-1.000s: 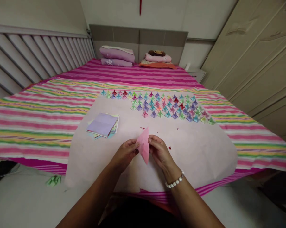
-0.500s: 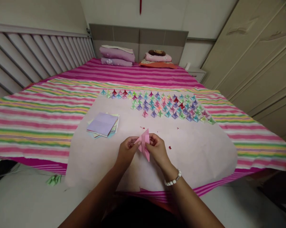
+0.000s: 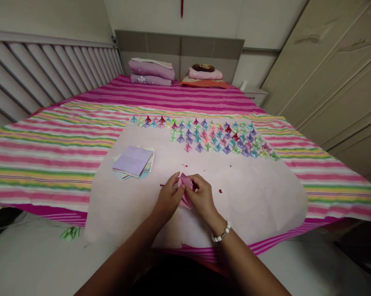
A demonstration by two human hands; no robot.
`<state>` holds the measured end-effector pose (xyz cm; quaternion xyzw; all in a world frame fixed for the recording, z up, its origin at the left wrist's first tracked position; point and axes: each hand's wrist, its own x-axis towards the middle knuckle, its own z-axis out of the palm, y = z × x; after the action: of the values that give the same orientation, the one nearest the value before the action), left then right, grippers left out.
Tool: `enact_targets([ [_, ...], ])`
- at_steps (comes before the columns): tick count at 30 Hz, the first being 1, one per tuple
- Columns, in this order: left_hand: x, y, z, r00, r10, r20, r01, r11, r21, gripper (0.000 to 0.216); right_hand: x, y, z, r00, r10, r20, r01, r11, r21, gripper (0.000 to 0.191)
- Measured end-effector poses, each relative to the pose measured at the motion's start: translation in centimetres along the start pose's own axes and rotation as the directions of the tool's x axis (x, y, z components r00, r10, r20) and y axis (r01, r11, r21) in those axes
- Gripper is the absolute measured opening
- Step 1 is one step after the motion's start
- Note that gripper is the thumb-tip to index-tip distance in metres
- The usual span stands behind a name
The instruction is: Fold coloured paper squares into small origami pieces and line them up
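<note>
Between my hands is a pink folded paper point(image 3: 185, 181), held above the large pale sheet point(image 3: 126, 213). My left hand point(image 3: 170, 192) pinches its left side, the thumb resting near the middle. From the other side my right hand point(image 3: 201, 193) grips it with thumb and fingers. The paper's upper part stands open in a peak, and part of its lower end is covered by the right thumb. Farther back on the sheet lie rows of small folded paper pieces point(image 3: 217, 147) in several colours. A stack of square papers point(image 3: 132, 161), lilac on top, sits to the left.
Small red scraps point(image 3: 220, 191) are scattered around my hands. The sheet lies on a bed with a striped cover point(image 3: 49, 156). A crumpled green paper point(image 3: 70, 233) is on the floor at left. Folded bedding point(image 3: 151, 72) stands by the headboard point(image 3: 148, 43).
The pink paper has turned and its flaps have spread from a flat pointed shape into a peak. Both hands have shifted their grip slightly. A red scrap now shows beside my left hand.
</note>
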<state>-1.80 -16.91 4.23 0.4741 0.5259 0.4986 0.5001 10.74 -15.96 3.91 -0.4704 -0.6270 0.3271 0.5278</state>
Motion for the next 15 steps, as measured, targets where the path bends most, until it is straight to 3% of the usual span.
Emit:
enact_targets([
  [11, 1.3, -1.5, -0.4, 0.992, 0.028, -0.123, -0.027, 1.0, 0.017, 0.045, -0.2, 0.5, 0.3, 0.998, -0.065, 0.001, 0.065, 0.998, 0.004, 0.03],
  [15, 1.2, -0.8, -0.3, 0.993, 0.031, -0.111, -0.007, 0.978, 0.207, 0.015, -0.2, 0.7, 0.4, 0.997, -0.064, -0.051, 0.063, 0.998, -0.022, 0.027],
])
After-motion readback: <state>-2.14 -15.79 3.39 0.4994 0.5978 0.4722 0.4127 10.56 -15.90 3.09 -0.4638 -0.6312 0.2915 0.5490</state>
